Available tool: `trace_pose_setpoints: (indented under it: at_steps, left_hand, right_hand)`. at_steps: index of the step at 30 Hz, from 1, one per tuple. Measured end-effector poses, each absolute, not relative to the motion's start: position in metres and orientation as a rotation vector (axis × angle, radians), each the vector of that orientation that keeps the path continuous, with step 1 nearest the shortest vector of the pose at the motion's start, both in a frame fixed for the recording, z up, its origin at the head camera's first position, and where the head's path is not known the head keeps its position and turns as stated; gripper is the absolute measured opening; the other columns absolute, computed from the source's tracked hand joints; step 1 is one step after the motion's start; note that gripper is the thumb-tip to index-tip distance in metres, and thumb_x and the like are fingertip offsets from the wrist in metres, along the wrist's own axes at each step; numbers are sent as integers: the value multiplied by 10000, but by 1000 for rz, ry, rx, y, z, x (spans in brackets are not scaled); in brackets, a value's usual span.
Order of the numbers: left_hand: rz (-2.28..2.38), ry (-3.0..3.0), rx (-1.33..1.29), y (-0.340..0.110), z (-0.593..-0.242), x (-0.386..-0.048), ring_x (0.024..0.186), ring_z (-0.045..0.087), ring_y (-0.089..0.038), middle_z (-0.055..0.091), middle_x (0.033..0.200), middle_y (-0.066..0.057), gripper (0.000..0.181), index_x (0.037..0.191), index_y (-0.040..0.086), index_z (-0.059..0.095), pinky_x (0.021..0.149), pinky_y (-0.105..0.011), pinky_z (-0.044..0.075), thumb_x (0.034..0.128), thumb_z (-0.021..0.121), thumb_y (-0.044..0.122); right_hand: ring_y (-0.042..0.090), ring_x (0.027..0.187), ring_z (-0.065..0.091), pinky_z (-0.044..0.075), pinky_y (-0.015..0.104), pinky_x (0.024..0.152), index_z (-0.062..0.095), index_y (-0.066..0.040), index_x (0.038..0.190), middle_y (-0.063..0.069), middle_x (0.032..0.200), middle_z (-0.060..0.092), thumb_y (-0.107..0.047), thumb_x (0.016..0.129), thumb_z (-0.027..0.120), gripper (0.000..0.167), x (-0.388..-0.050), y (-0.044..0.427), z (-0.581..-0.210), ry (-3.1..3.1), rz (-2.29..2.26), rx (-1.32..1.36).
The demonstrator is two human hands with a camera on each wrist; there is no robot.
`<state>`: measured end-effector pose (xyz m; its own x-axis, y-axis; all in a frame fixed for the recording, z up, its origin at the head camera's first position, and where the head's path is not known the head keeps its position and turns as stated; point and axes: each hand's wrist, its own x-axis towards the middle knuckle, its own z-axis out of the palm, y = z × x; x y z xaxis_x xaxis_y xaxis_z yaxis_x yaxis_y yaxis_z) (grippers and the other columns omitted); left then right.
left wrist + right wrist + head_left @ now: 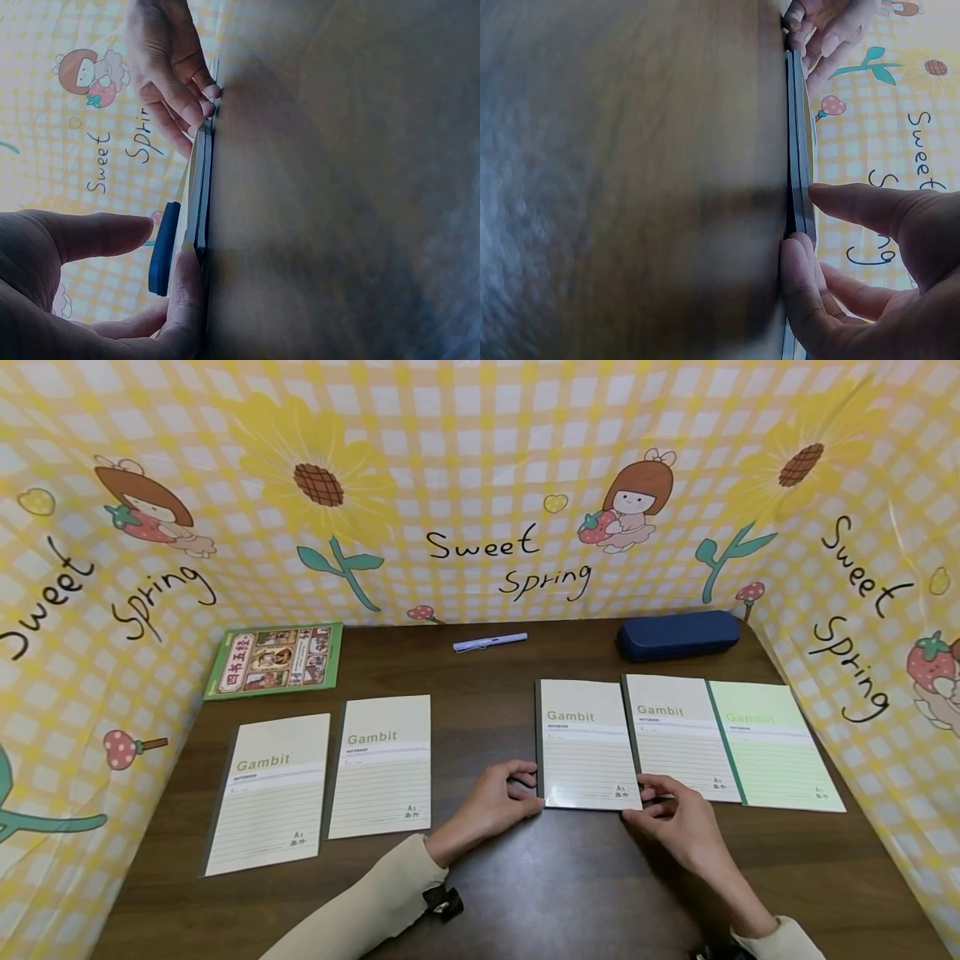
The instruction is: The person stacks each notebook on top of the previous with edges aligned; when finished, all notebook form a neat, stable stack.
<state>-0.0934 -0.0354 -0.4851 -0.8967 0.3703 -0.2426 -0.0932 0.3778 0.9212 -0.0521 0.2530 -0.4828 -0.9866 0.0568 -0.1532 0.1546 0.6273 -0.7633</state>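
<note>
A cream "Gambit" notebook [588, 747] with a dark spine lies between both hands, right of the table's middle. In the left wrist view its front edge [201, 180] looks layered, like stacked notebooks. My left hand [498, 797] holds the left side, fingers bent at the spine and near the lower corner. At the lower right corner, my right hand [678, 822] grips with thumb and curled fingers; the right wrist view puts that thumb [855, 206] against the edge. Just right lie another cream notebook [675, 727] and a green notebook [776, 747].
Two more cream notebooks, one at far left [270, 793] and one beside it [382, 768], lie apart. Along the back are a green-bordered picture book [277, 658], a pale purple pen [491, 642] and a blue case [678, 635]. A checked cloth [465, 460] encloses the table.
</note>
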Motion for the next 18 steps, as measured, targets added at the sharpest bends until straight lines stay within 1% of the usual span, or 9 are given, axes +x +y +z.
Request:
trace_pose_setpoints:
  at_steps: [5,8,14,18]
  left_hand:
    - [1526,2239,236,-35,-486,-93,1035,748,-293,692,1212,-171,558,1386,-24,609,831,-337,614,879,800,107]
    - [1532,2234,230,-35,-486,-93,1031,747,-292,692,1211,-171,561,1387,-22,608,829,-331,612,880,804,113]
    - [1555,2221,244,-36,-486,-92,1021,740,-288,694,1215,-175,584,1411,-14,584,831,-332,608,897,808,152]
    - [1574,2205,280,-39,-485,-89,1040,732,-282,687,1229,-184,609,1435,-9,554,841,-323,611,914,805,180]
  right_hand:
    - [62,771,702,550,191,667,682,4,1296,158,1048,723,-147,825,890,536,-51,254,-483,2739,-1280,168]
    - [63,769,695,541,191,663,683,-11,1292,146,1037,724,-168,824,896,538,-51,253,-482,2760,-1258,158]
    - [12,716,653,515,187,641,691,-59,1275,103,990,704,-192,826,901,513,-52,249,-477,2831,-1240,140]
    - [-6,678,628,494,186,619,700,-69,1254,84,958,692,-182,825,901,487,-52,244,-471,2869,-1261,92]
